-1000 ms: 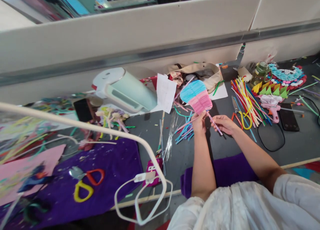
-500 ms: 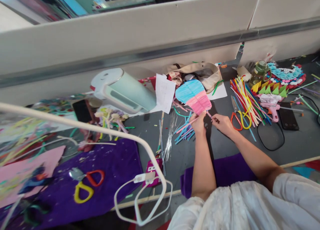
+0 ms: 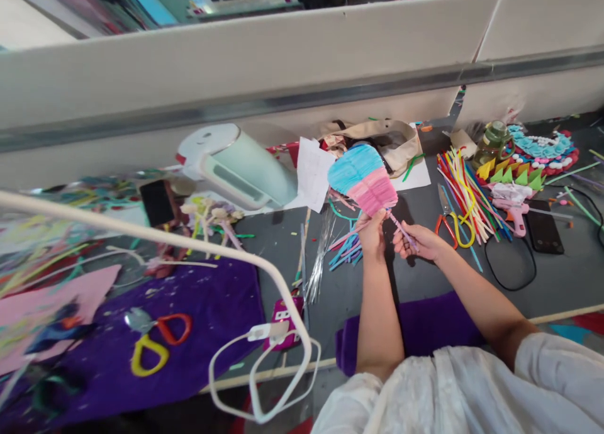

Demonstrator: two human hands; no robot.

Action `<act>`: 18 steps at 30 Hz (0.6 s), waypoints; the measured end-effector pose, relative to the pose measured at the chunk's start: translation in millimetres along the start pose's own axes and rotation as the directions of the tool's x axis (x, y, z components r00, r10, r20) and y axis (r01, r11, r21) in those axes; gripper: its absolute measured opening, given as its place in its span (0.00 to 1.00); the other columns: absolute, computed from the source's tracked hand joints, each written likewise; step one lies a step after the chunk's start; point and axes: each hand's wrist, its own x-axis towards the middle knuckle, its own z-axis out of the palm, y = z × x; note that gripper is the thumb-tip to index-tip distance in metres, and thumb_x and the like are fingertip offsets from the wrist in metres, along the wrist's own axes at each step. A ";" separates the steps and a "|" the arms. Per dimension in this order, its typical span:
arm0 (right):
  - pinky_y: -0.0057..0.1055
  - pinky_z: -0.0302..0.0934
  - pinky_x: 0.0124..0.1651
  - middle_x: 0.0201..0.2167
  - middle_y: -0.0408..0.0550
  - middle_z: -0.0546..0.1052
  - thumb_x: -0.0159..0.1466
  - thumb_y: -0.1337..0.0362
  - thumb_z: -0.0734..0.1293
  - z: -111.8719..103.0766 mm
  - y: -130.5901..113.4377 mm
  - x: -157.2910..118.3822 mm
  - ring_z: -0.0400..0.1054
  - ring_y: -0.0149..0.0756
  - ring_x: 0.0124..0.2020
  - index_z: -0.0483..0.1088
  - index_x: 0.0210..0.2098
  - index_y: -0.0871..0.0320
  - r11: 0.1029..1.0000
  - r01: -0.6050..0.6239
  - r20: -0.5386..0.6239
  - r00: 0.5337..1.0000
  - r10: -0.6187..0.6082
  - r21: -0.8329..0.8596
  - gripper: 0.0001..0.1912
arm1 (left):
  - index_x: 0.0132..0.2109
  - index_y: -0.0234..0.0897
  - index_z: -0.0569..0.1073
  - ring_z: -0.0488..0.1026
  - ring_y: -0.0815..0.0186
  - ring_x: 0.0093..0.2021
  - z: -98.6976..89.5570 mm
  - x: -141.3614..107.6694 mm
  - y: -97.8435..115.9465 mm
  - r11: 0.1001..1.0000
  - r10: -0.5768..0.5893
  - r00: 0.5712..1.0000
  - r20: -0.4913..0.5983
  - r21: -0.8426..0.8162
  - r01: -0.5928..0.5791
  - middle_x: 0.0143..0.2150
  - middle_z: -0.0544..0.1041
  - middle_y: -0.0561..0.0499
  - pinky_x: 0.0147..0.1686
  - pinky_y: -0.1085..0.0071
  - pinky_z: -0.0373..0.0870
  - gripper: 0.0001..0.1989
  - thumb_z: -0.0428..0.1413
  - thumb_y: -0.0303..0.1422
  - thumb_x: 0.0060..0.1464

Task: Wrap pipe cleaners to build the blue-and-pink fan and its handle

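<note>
A round hand fan (image 3: 365, 177), striped blue over pink and seemingly made of pipe cleaners, is tilted above the table. My left hand (image 3: 372, 234) grips its lower edge, thumb on the pink part. A thin pink-and-purple handle (image 3: 400, 228) slants down from the fan to my right hand (image 3: 415, 242), whose fingers are curled loosely around its lower end. Under and beside my left hand lies a bunch of blue, purple and pink pipe cleaners (image 3: 346, 248). Thin silvery wires (image 3: 321, 251) lie to the left of them.
Right of my hands are scissors (image 3: 450, 220), a bundle of coloured pipe cleaners (image 3: 467, 195), a pink glue gun (image 3: 514, 211) and a black phone (image 3: 545, 226). A pale green lamp-like device (image 3: 250, 170) leans behind. A white cable (image 3: 283, 283) arches across the left foreground.
My right hand has moved slightly down along the handle and its fingers have loosened and turned, showing more of the handle. The fan has shifted slightly left, still in my left hand.
</note>
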 end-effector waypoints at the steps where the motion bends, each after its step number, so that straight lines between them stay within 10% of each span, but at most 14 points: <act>1: 0.25 0.69 0.26 0.24 0.51 0.79 0.70 0.50 0.53 0.9 0.6 0.6 0.73 0.30 0.22 0.71 0.34 0.65 0.998 -0.024 0.028 0.999 0.023 0.052 0.26 | 0.29 0.38 0.76 0.73 0.72 0.27 1.0 -0.9 0.5 1.000 0.000 1.000 0.014 -0.007 0.000 0.26 0.76 0.54 0.32 0.73 0.69 0.09 0.67 0.32 0.38; 9: 0.20 0.68 0.28 0.27 0.43 0.78 0.68 0.60 0.60 0.1 3.7 5.9 0.71 0.24 0.26 0.72 0.38 0.61 0.961 0.063 -0.016 0.998 -0.061 0.268 0.12 | 0.29 0.37 0.75 0.74 0.70 0.26 3.7 -1.3 4.1 0.993 0.000 0.999 0.045 -0.118 0.005 0.26 0.77 0.53 0.29 0.73 0.69 0.12 0.69 0.32 0.36; 18: 0.21 0.67 0.26 0.33 0.47 0.80 0.53 0.62 0.73 4.1 2.6 16.6 0.70 0.26 0.26 0.75 0.37 0.58 0.912 0.371 -0.327 0.852 -0.409 -0.172 0.12 | 0.26 0.34 0.76 0.70 0.73 0.23 6.0 8.6 6.0 0.987 0.084 0.992 -0.093 -0.132 -0.096 0.23 0.76 0.53 0.27 0.76 0.65 0.11 0.69 0.30 0.33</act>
